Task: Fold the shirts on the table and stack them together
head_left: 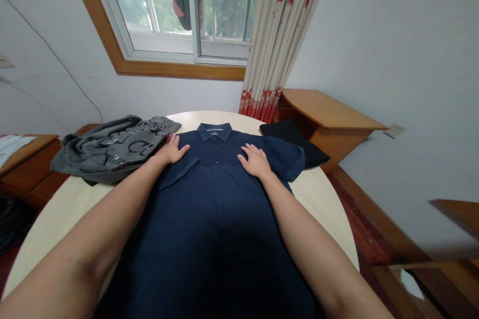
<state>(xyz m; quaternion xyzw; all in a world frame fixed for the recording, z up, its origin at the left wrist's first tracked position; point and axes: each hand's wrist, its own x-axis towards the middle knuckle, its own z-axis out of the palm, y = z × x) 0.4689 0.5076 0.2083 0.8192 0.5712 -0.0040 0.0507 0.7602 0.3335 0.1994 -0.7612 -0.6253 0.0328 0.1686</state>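
Note:
A navy short-sleeved shirt lies front side up on the round table, its collar toward the window. My left hand rests flat on the shirt's left shoulder area, fingers spread, beside the grey clothing. On the chest, right of the buttons, my right hand lies flat with its fingers stretched out. The left sleeve is folded inward over the body, while the right sleeve spreads outward and overlaps a folded black garment. Neither hand pinches the cloth.
A heap of grey printed clothing sits at the table's left. The pale round table has a curved edge. Beyond it stand a wooden desk at right, a wooden cabinet at left, and a curtain by the window.

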